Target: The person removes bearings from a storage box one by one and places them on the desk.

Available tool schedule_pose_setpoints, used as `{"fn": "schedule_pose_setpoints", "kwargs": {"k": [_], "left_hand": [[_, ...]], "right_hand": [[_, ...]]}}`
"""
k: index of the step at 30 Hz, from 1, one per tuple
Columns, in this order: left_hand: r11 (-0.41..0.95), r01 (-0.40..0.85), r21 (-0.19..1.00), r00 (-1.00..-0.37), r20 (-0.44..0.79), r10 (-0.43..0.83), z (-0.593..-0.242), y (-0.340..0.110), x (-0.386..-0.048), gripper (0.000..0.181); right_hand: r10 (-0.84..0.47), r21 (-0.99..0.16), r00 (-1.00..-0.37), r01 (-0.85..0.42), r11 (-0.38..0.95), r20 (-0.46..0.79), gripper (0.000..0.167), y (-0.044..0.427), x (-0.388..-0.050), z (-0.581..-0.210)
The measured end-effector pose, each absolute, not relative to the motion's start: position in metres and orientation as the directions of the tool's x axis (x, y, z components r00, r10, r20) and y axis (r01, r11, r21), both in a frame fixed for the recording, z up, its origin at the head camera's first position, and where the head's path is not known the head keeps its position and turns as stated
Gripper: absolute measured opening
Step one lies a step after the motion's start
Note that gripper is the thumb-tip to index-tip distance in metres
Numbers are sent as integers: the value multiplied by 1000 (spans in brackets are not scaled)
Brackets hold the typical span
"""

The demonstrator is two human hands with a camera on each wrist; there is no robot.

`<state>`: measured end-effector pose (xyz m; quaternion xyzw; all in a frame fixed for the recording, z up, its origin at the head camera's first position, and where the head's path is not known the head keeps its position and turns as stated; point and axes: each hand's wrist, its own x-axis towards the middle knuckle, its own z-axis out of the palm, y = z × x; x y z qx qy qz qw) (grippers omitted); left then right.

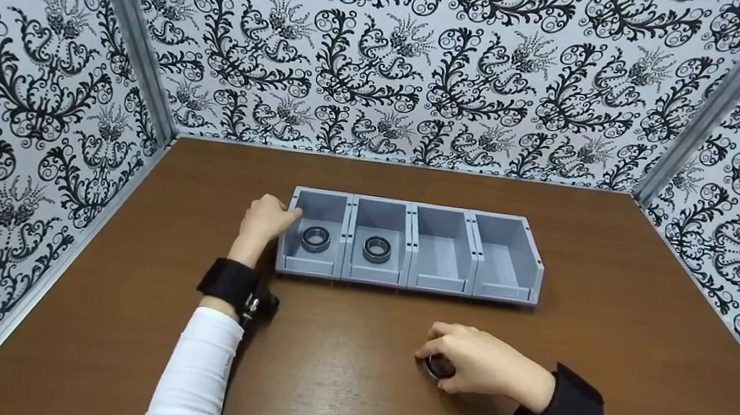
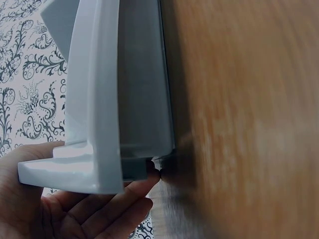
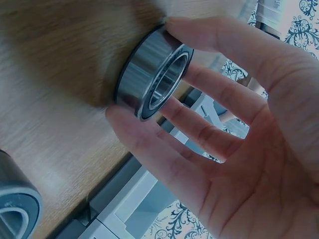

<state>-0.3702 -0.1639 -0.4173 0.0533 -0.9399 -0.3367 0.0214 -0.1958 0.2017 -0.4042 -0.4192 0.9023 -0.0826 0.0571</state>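
Note:
A row of joined grey bins (image 1: 441,284) stands on the table. My left hand (image 1: 267,219) grips the left end wall, its thumb over the top edge; in the left wrist view the fingers (image 2: 117,211) curl round the bin's corner (image 2: 107,169). One bearing (image 1: 316,239) lies in the leftmost bin and another (image 1: 376,250) in the bin beside it. In front of the row, my right hand (image 1: 481,362) holds a metal bearing (image 1: 439,366) between thumb and fingers. The right wrist view shows this bearing (image 3: 149,74) tilted at the tabletop, with my right hand (image 3: 239,149) around it.
Another bearing (image 3: 17,199) rests on the table at the lower left of the right wrist view; I cannot make it out in the head view. The two right-hand bins hold nothing. Patterned walls (image 1: 385,65) border the brown table (image 1: 325,368) at the back and sides.

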Motion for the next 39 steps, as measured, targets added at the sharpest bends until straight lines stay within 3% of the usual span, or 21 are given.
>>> {"fn": "schedule_pose_setpoints", "kwargs": {"k": [16,39], "left_hand": [[765,-98,636,-994,-21,-110,-416,-163,-369,45],[771,-79,632,-994,12,-111,-418,-163,-370,42]], "right_hand": [[-758,-216,-650,-735,643,-44,43,203,-193,-399],[-717,-213,-688,-722,658,114,37,224,-198,-386]]}}
